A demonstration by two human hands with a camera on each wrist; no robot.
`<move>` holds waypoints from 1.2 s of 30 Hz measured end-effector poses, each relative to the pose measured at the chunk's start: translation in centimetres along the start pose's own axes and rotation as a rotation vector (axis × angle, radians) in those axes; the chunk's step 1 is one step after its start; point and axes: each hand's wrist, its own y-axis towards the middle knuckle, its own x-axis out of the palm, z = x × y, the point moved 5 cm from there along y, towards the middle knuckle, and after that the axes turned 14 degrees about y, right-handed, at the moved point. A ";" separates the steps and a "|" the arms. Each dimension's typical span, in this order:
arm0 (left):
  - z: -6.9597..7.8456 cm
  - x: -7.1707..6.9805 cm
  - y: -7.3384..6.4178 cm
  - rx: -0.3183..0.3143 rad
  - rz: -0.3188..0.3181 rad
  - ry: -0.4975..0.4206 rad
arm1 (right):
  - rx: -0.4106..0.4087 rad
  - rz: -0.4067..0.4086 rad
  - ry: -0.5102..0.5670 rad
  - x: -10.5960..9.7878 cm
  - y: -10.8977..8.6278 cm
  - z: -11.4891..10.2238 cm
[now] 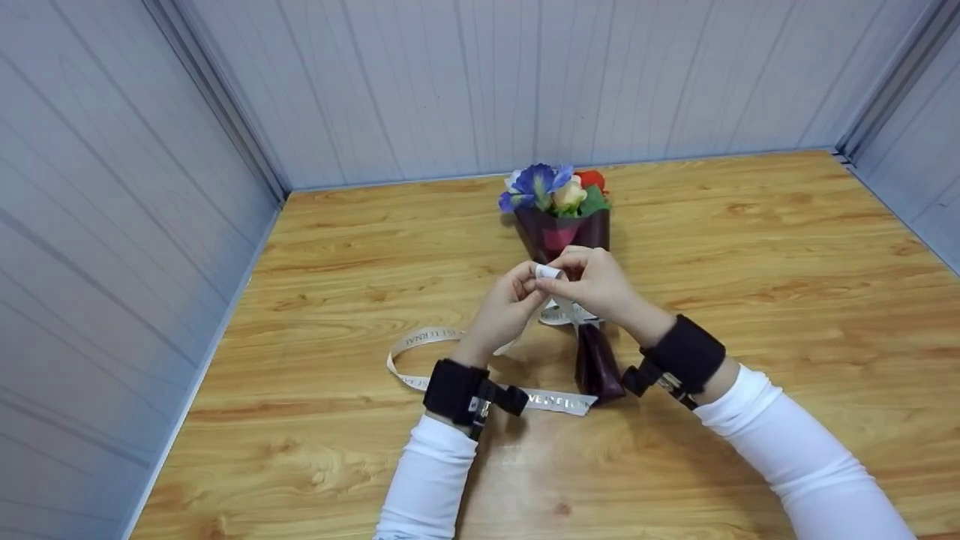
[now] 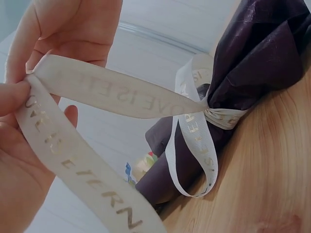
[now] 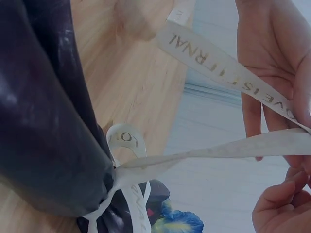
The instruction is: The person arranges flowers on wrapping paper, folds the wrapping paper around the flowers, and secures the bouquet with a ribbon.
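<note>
A small bouquet (image 1: 534, 187) in dark purple wrapping lies on the table with its flowers away from me. Around its narrow part a white ribbon (image 2: 116, 94) with gold lettering is tied, and one loop of it hangs at the knot. Above the stem end my left hand (image 1: 501, 311) pinches the ribbon between thumb and fingers. Close against it, my right hand (image 1: 600, 285) pinches the same ribbon, which bends over between the fingertips. One stretch runs taut from the fingers to the knot, as the right wrist view shows. Fingers partly hide the fold.
A long ribbon tail (image 1: 409, 352) curls on the wooden table (image 1: 315, 450) to the left, its cut end near the wrapping's lower tip. Pale panel walls (image 1: 420, 90) stand behind and at both sides. Black bands with small cameras circle both wrists.
</note>
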 end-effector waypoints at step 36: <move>-4.3 -0.7 0.6 -0.329 -0.023 0.382 | 0.027 0.025 0.125 -1.8 -0.6 -0.2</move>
